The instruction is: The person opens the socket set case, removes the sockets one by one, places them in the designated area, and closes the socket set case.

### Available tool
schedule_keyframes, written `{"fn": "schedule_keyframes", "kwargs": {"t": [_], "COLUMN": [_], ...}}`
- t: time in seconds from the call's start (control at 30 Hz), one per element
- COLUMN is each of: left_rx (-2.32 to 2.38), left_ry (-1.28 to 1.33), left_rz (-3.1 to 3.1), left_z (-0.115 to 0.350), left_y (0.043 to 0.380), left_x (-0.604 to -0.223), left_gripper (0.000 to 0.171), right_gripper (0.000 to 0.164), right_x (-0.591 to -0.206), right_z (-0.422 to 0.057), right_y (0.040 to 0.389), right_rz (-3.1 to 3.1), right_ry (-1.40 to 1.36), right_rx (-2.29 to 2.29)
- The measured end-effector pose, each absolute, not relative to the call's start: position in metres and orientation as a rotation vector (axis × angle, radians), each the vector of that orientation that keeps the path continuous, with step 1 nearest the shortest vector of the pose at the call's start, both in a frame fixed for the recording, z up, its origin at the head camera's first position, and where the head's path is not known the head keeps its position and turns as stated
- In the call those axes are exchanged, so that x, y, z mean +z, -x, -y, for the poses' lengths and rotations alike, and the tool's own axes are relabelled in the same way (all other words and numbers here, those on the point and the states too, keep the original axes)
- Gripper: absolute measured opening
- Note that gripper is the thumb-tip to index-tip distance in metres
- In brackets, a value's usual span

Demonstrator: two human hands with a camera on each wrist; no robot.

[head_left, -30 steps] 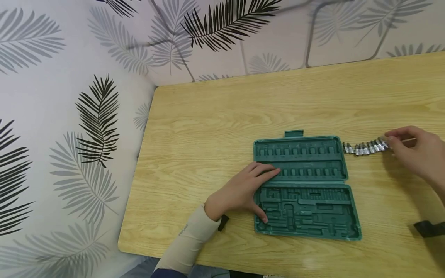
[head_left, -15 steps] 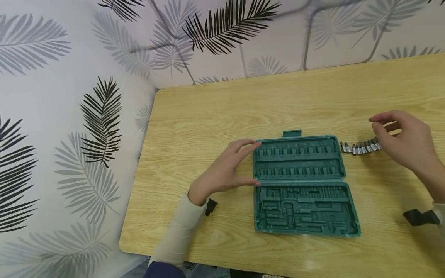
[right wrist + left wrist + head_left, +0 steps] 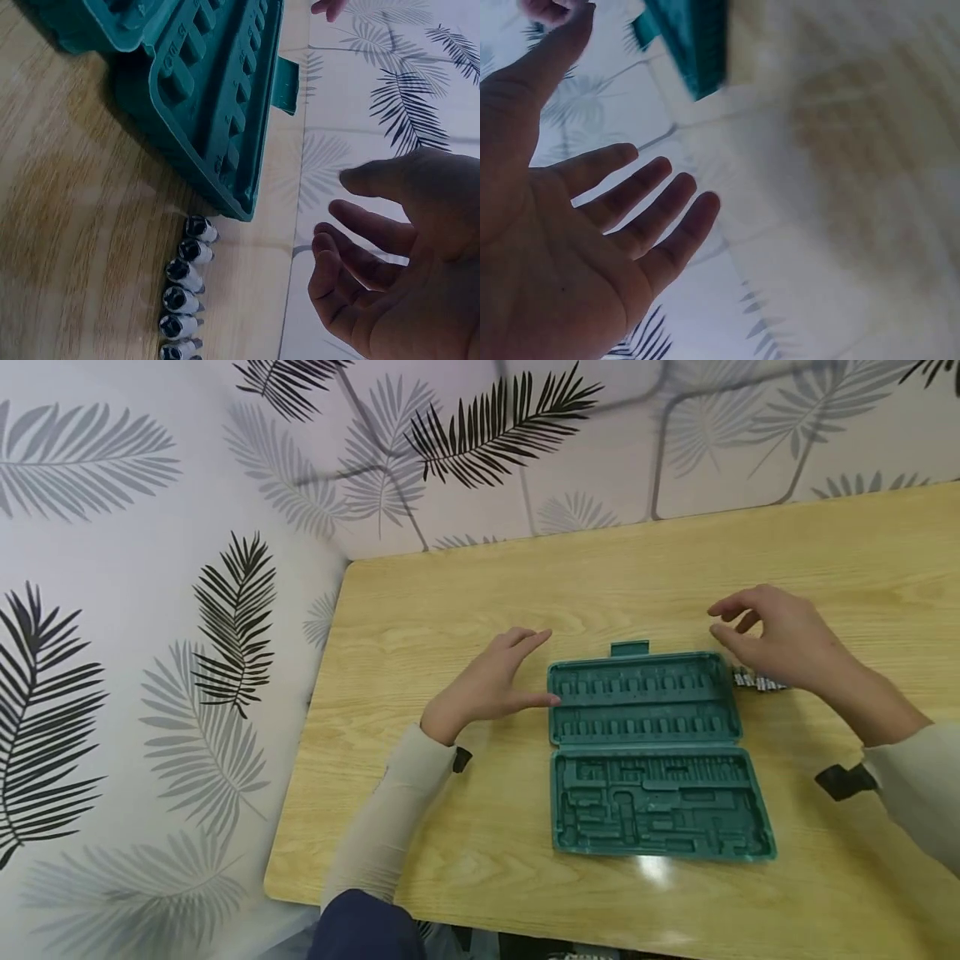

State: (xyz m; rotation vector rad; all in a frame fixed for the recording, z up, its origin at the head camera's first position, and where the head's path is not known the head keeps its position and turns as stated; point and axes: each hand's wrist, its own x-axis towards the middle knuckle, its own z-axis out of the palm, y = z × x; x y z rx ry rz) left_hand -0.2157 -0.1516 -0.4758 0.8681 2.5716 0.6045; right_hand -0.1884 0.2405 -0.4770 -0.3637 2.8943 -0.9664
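Observation:
A green plastic tool case (image 3: 645, 747) lies unfolded on the wooden table, its moulded slots bare. My left hand (image 3: 487, 681) hovers at the case's left edge, fingers extended and thumb tip at or just over the rim. In the left wrist view that hand (image 3: 577, 255) has its fingers spread around nothing. My right hand (image 3: 787, 635) is in the air beyond the case's upper right corner, fingers loosely bent and holding nothing. Beneath it, partly hidden in the head view, runs a row of silver socket bits (image 3: 180, 300) beside the case.
The wooden table (image 3: 450, 602) meets a leaf-patterned wall (image 3: 480, 502) at the back and left. The case's latch flap (image 3: 630, 648) sticks out from its far edge. Dark straps (image 3: 843, 782) hang at the wrists.
My right hand has let go of the socket bits, risen and moved left toward the case. The left hand has come off the case's middle and shifted up along its left edge.

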Motion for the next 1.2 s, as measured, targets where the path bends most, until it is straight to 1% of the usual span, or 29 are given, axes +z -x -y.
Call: {"fn": "schedule_keyframes", "kwargs": {"t": [0.17, 0.27, 0.33, 0.37, 0.5, 0.57, 0.6, 0.77, 0.97, 1.1, 1.2], "left_rx": [0.42, 0.329, 0.286, 0.291, 0.322, 0.362, 0.38, 0.519, 0.594, 0.611, 0.665], "left_ry": [-0.822, -0.827, -0.829, -0.828, -0.792, -0.773, -0.762, -0.778, -0.797, -0.817, -0.87], "left_rz": [-2.523, -2.537, -2.559, -2.57, -2.616, -2.63, -2.63, -2.59, -2.567, -2.555, -2.541], "left_z": [0.14, 0.139, 0.139, 0.141, 0.144, 0.148, 0.148, 0.16, 0.161, 0.162, 0.166], "left_y": [0.217, 0.213, 0.211, 0.213, 0.205, 0.197, 0.19, 0.172, 0.166, 0.166, 0.167], "left_x": [-0.495, -0.502, -0.506, -0.515, -0.517, -0.517, -0.51, -0.515, -0.521, -0.523, -0.524], "left_gripper": [0.126, 0.132, 0.132, 0.135, 0.135, 0.135, 0.131, 0.133, 0.129, 0.124, 0.116], "right_gripper": [0.039, 0.033, 0.026, 0.023, 0.014, 0.012, 0.012, 0.009, 0.011, 0.01, 0.011], "right_x": [-0.488, -0.495, -0.498, -0.5, -0.504, -0.504, -0.505, -0.5, -0.486, -0.476, -0.471], "right_z": [-0.224, -0.214, -0.208, -0.206, -0.197, -0.193, -0.192, -0.187, -0.181, -0.179, -0.179], "right_y": [0.206, 0.211, 0.212, 0.213, 0.212, 0.21, 0.21, 0.206, 0.199, 0.183, 0.168], "right_rz": [-2.785, -2.769, -2.756, -2.758, -2.786, -2.795, -2.801, -2.885, -3.026, -3.11, -3.197], "right_ry": [0.589, 0.688, 0.702, 0.704, 0.684, 0.662, 0.654, 0.635, 0.618, 0.618, 0.685], "right_rx": [-0.699, -0.597, -0.564, -0.552, -0.555, -0.598, -0.615, -0.625, -0.652, -0.733, -0.801]}}
